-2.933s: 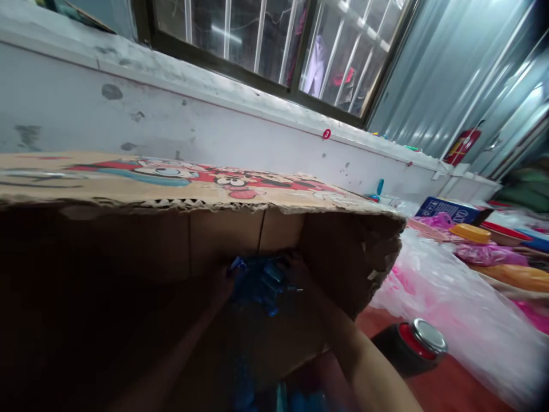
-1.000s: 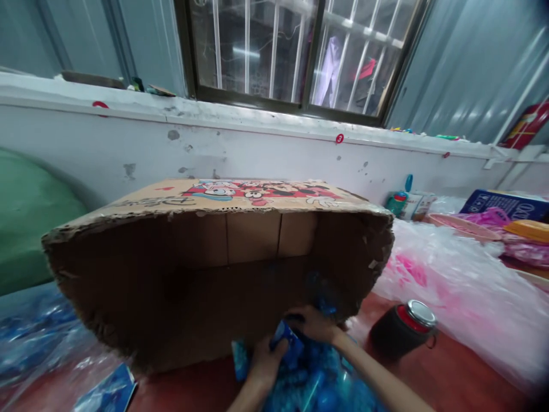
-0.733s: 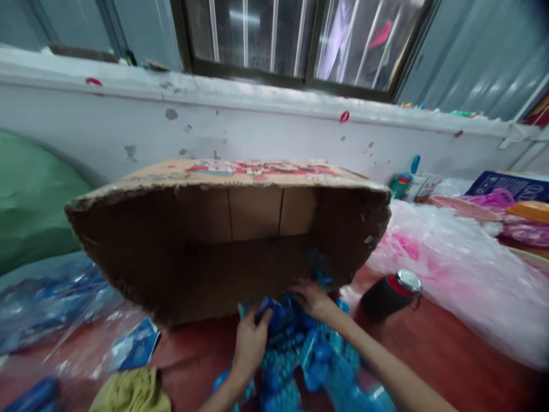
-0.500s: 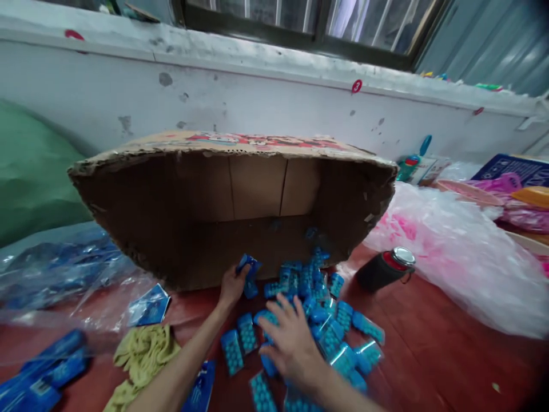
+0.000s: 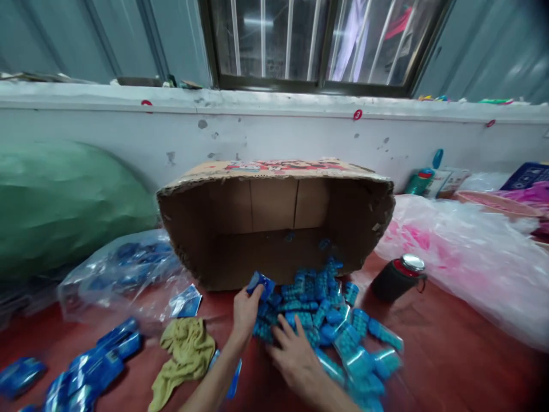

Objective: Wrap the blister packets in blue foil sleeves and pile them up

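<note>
My left hand (image 5: 246,312) pinches a small blue printed packet (image 5: 261,286) in front of the cardboard box (image 5: 274,252). Fingers spread, my right hand (image 5: 295,355) rests against the near left side of a heap of clear packs (image 5: 347,337) filled with blue balls. Several of these packs (image 5: 266,320) lie between the two hands, just below the packet. The box lies on its side with its opening toward me, and the heap reaches its front right edge.
Several blue packages (image 5: 92,366) and a yellow-green cloth (image 5: 184,352) lie on the red surface at left. Behind them are a clear plastic bag (image 5: 124,269) and a green sack (image 5: 72,200). A dark flask (image 5: 392,280) and white plastic sheeting (image 5: 467,257) are at right.
My view has tilted up and turned left. The packs near my right hand have been pushed up toward the heap and my left hand, which still holds the blue packet.
</note>
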`<state>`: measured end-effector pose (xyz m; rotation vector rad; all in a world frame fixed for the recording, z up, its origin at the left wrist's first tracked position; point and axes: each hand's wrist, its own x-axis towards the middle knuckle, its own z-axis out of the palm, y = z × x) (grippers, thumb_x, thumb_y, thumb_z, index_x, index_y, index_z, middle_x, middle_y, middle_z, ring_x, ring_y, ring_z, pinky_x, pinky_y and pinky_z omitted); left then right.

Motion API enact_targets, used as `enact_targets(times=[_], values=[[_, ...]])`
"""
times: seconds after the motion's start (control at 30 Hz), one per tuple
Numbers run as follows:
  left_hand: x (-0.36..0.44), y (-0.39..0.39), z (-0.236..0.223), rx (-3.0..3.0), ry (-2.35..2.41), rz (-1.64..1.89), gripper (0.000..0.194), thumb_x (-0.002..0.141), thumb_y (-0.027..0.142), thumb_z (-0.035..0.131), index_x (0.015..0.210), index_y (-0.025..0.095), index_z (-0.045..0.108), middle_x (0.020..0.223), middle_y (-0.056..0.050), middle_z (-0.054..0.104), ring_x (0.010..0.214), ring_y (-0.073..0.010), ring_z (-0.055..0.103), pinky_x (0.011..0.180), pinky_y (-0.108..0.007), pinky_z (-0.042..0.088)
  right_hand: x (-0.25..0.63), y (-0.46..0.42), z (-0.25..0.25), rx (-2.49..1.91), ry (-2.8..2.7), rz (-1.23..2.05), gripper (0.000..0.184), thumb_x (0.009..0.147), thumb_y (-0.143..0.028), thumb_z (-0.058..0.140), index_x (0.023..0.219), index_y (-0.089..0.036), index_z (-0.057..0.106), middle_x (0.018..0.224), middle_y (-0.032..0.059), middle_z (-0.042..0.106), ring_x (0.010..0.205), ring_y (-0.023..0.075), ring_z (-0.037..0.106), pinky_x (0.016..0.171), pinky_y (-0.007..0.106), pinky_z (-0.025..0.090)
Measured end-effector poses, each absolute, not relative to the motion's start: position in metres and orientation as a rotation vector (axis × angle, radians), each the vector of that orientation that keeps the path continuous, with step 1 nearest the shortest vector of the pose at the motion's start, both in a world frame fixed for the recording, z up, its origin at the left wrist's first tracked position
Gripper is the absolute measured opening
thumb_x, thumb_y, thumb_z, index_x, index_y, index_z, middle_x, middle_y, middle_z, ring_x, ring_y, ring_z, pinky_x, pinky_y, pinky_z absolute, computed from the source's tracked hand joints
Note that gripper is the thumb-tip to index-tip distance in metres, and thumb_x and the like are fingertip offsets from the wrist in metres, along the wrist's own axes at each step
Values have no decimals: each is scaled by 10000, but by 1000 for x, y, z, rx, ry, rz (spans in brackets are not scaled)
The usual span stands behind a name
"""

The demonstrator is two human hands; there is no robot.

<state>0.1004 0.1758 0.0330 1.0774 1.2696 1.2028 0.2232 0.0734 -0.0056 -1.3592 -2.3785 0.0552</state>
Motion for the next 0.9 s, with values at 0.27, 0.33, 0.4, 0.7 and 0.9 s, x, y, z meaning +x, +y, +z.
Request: enact_targets(times=[0.27, 0.33, 0.4, 0.7, 0.9], values=[[7, 65, 29, 366, 1221, 1113, 255, 621, 287, 674, 804, 157, 554, 605, -14, 653, 500, -147, 591, 477, -246, 435, 167, 61, 34, -1310, -1711, 722, 346, 864, -264, 402, 1202, -222, 465, 1196, 74, 521, 1119, 186, 473, 945, 327, 389], [-19, 45, 26, 234, 1275, 1132, 217, 660, 229, 643, 840, 170, 537, 594, -8, 653, 499, -153, 602, 468, -240, 435, 136, 77, 33, -1345, -1817, 704, 437, 836, -292, 448, 1259, -190, 413, 1279, 109, 452, 1198, 225, 387, 990, 372, 325], [-42, 32, 28, 150, 1296, 1163, 127, 700, 186, 598, 806, 167, 529, 566, -8, 644, 512, -153, 611, 487, -241, 452, 102, 95, 29, -1395, -2004, 682, 563, 794, -342, 510, 1308, -181, 345, 1372, 133, 337, 1274, 280, 252, 1017, 448, 244], [-77, 11, 40, 66, 1282, 1333, 32, 735, 139, 549, 731, 159, 525, 528, 0, 623, 500, -143, 608, 491, -246, 474, 13, 119, -9, -1303, -2169, 760, 385, 830, -200, 461, 1211, -148, 470, 1391, 149, 303, 1313, 265, 137, 1033, 492, 99], [-78, 18, 25, 142, 1325, 1386, 95, 678, 175, 617, 726, 146, 540, 508, 4, 612, 451, -133, 582, 448, -229, 443, 33, 112, 12, -1239, -1938, 944, 284, 781, -294, 541, 1049, -223, 604, 1294, 82, 459, 1265, 287, 264, 987, 517, 208]])
